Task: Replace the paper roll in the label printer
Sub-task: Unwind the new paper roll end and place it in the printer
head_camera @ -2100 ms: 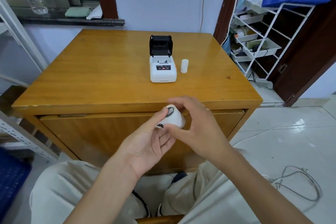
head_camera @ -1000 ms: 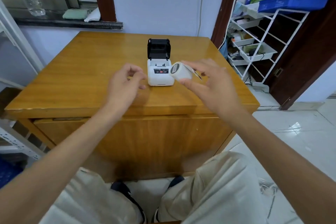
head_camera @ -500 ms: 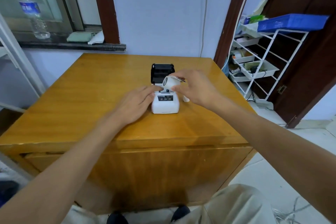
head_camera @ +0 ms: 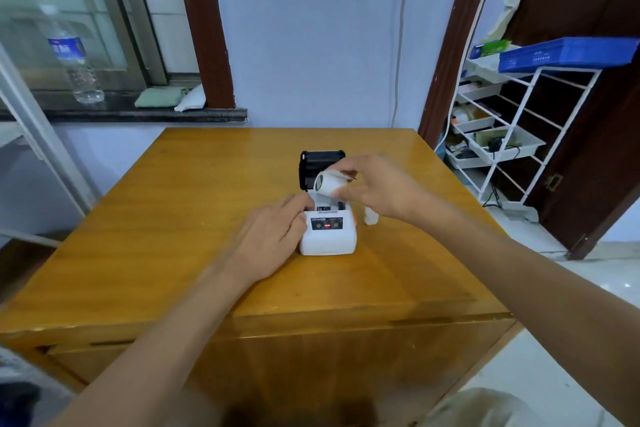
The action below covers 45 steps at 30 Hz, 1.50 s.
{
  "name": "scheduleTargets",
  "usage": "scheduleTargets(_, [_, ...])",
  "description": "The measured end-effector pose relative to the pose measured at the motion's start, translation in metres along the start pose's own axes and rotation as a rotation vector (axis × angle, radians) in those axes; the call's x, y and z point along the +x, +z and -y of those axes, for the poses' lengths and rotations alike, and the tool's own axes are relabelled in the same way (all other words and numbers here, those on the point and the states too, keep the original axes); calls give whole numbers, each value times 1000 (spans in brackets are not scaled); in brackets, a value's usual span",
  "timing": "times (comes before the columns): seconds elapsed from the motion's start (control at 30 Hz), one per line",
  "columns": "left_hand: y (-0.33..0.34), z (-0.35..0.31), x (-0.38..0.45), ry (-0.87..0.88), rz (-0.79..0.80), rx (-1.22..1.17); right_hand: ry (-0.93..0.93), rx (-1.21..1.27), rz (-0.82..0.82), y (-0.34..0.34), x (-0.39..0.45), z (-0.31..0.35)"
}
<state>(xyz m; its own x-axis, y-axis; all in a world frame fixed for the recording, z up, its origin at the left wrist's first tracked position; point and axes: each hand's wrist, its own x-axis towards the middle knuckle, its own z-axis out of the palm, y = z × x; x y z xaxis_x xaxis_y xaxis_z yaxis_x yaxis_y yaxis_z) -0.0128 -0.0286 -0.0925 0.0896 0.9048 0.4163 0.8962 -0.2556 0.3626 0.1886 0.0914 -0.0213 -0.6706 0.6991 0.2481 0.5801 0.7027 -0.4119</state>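
A small white label printer point(head_camera: 328, 236) stands in the middle of the wooden table point(head_camera: 173, 236), its black lid point(head_camera: 318, 163) tipped up at the back. My right hand point(head_camera: 374, 189) grips a white paper roll point(head_camera: 325, 184) just above the printer's open bay, with the loose paper end pinched at the top. My left hand point(head_camera: 273, 236) rests against the printer's left side, fingers on its top edge. A second small white roll point(head_camera: 370, 217) stands on the table right of the printer, mostly hidden by my right wrist.
A white wire rack point(head_camera: 502, 135) with trays and a blue bin point(head_camera: 568, 52) stands to the right by a dark door. A water bottle point(head_camera: 74, 59) and cloths sit on the window ledge at the back left. The wall is behind the table.
Both hands went from my lap to the printer. The right hand carried the roll over the open bay; the left hand let go of it and came to rest on the printer's side.
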Motion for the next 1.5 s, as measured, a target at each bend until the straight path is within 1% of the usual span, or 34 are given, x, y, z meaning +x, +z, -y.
scheduleTargets(0.1, [0, -2, 1, -5, -6, 0, -10, -10, -5, 0, 3, 4])
scheduleTargets(0.23, [-3, -5, 0, -5, -10, 22, 31, -76, 79, 6, 3, 8])
scheduleTargets(0.3, [-4, -7, -1, -3, -14, 47, 39, -104, 90, 7, 4, 10])
scheduleTargets(0.5, [-3, -8, -1, -10, -50, 82, -19, -342, 26, 11, 5, 19])
scheduleTargets(0.57, [-5, -11, -3, -19, -62, 99, -20, -378, 20, 12, 6, 21])
scheduleTargets(0.77, [-6, -14, -2, -34, -82, 240, 27, -348, 35, 8, 5, 18])
scheduleTargets(0.87, [-6, -14, -2, -38, -79, 237, 31, -341, 22, 12, 5, 20])
scheduleTargets(0.97, [-5, -13, -2, -20, -88, 229, 13, -408, 11, 13, 7, 27])
scheduleTargets(1.13, [-6, -12, -2, -10, -111, 233, -21, -528, 38, 12, 8, 37])
scheduleTargets(1.37, [-6, -14, -2, -30, -89, 233, 10, -385, -2, 13, 4, 30])
scheduleTargets(1.5, [-7, -16, -3, -55, -70, 234, -20, -405, -28, 10, -5, 30])
